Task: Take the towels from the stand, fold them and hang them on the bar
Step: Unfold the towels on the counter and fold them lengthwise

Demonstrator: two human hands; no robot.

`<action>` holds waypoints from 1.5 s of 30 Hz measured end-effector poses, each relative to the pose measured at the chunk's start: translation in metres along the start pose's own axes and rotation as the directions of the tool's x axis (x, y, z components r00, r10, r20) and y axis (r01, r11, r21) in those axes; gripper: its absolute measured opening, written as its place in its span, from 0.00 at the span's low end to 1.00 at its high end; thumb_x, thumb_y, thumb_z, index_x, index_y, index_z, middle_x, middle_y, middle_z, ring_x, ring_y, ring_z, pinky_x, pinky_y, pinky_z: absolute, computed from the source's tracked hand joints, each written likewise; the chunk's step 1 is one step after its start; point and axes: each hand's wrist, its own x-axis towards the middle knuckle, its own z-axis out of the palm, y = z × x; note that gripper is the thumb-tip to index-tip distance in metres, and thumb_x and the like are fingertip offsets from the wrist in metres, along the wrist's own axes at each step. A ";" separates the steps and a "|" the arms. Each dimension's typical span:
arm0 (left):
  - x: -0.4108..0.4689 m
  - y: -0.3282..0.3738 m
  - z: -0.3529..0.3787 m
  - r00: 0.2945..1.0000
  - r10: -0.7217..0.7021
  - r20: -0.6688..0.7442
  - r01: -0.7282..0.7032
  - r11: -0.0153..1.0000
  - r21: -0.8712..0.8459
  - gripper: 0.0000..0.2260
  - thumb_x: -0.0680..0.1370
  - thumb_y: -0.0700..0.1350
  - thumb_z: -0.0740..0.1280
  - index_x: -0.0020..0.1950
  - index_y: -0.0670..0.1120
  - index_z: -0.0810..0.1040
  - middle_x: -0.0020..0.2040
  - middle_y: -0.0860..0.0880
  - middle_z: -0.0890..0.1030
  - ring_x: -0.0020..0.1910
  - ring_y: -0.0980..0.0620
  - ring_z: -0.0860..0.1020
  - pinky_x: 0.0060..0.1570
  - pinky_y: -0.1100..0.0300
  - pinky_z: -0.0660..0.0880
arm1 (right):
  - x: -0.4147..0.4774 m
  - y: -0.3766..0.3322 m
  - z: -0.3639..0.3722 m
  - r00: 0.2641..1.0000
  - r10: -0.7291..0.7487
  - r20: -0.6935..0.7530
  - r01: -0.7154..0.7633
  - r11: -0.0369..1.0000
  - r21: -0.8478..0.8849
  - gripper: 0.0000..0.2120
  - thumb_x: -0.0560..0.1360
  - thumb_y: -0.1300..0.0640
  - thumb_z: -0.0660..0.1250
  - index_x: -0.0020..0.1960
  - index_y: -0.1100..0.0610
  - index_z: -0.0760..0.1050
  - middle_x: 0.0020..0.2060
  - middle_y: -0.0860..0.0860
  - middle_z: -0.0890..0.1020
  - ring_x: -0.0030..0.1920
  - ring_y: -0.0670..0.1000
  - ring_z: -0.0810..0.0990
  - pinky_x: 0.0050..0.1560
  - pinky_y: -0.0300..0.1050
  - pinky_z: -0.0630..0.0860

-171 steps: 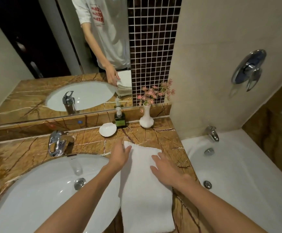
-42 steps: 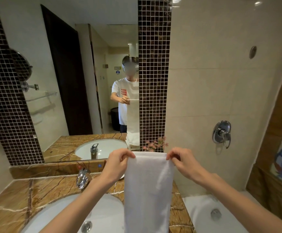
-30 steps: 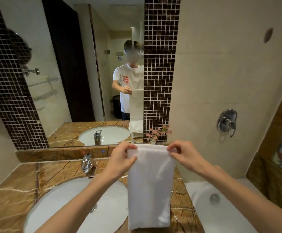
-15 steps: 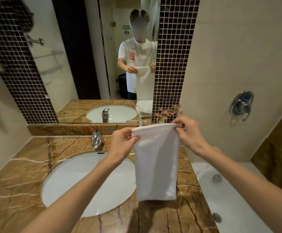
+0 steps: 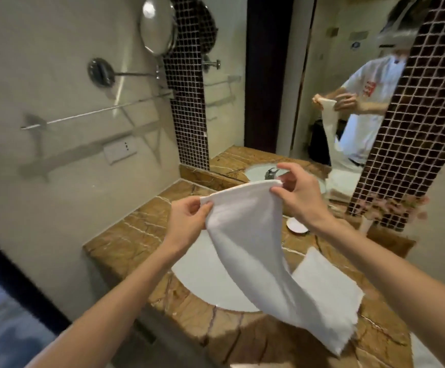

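I see my left hand (image 5: 187, 221) and right hand (image 5: 299, 193) each pinching a top corner of the folded white towel (image 5: 253, 251), which hangs in the air over the sink (image 5: 200, 272). The bar (image 5: 96, 111) is on the wall to the left, well apart from it.

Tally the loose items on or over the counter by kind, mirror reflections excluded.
White towels: 2, the held towel and the folded towel on the counter
Small white dish: 1
Vase of pink flowers: 1
Total: 4
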 end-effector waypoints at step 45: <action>0.068 -0.248 -0.293 0.663 -0.531 -0.528 0.642 0.766 0.037 0.15 0.77 0.42 0.67 0.30 0.46 0.73 0.22 0.57 0.73 0.23 0.62 0.69 0.23 0.71 0.65 | 0.099 -0.023 0.470 0.717 -0.110 0.688 -0.023 0.983 0.181 0.10 0.74 0.61 0.71 0.55 0.57 0.81 0.47 0.43 0.81 0.43 0.34 0.77 0.40 0.23 0.72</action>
